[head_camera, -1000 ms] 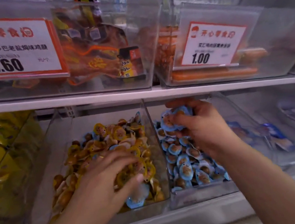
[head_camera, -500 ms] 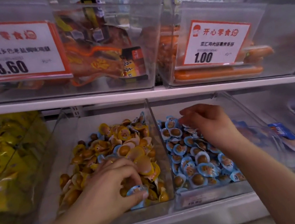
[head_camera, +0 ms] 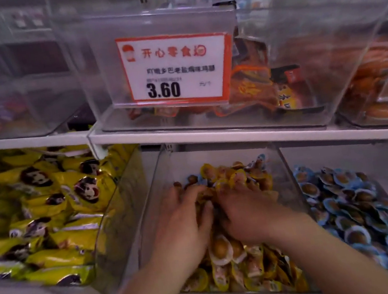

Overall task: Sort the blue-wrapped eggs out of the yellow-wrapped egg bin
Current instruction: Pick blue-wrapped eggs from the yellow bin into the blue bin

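The fingertips of the left hand (head_camera: 184, 222) and the right hand (head_camera: 247, 212) are buried among the yellow-wrapped eggs (head_camera: 245, 267), so it cannot be told whether anything is held. The eggs beneath both palms are hidden. To the right of that pile, the blue-wrapped eggs (head_camera: 355, 216) are cut off by the right and lower edges. Above the pile, the small print on the price sign (head_camera: 175, 68) is blurred beyond reading.

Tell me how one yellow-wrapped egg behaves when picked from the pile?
A yellow-wrapped egg is probably light and rigid. Its glossy wrap may slip. Because the eggs lie heaped loosely in the bin, neighbours likely shift.
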